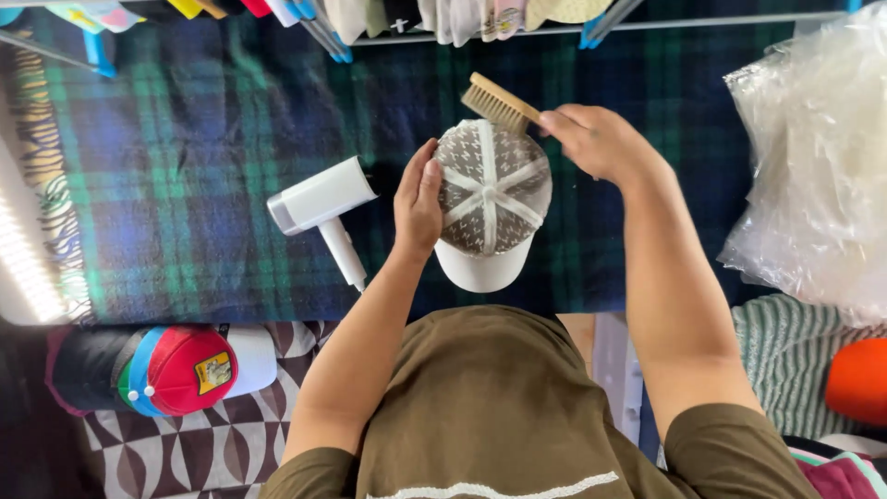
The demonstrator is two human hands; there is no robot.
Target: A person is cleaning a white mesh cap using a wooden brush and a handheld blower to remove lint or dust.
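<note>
From the head camera, looking straight down, I see the grey-and-white patterned baseball cap with white seam tapes and a white brim [492, 199] sitting crown-up in the middle of the dark blue-and-green plaid blanket [185, 185], its brim pointing near, toward the person. The left hand [418, 199] cups the left side of the crown, fingers curved against the fabric, steadying it rather than gripping hard. The right hand [596, 139] is closed around the handle of a pale wooden brush with light bristles [499, 102], whose bristles meet the far edge of the crown.

My worry is the hold: the cap is only braced from one side, so a firm stroke from the far right could, I judge, push it toward the left or spin it under the palm. Pressing too hard might also dent the crown, and I can't tell whether it has any support inside.

Just left of the cap lies a white hair dryer with a slim handle [323, 208], near the left hand; a sliding cap or a wide elbow could knock it. Far right, a crinkled clear plastic bag [813, 166] sits close to the right forearm's path. A stack of caps, the top one red with a blue brim [176, 370], lies near left, well apart.
</note>
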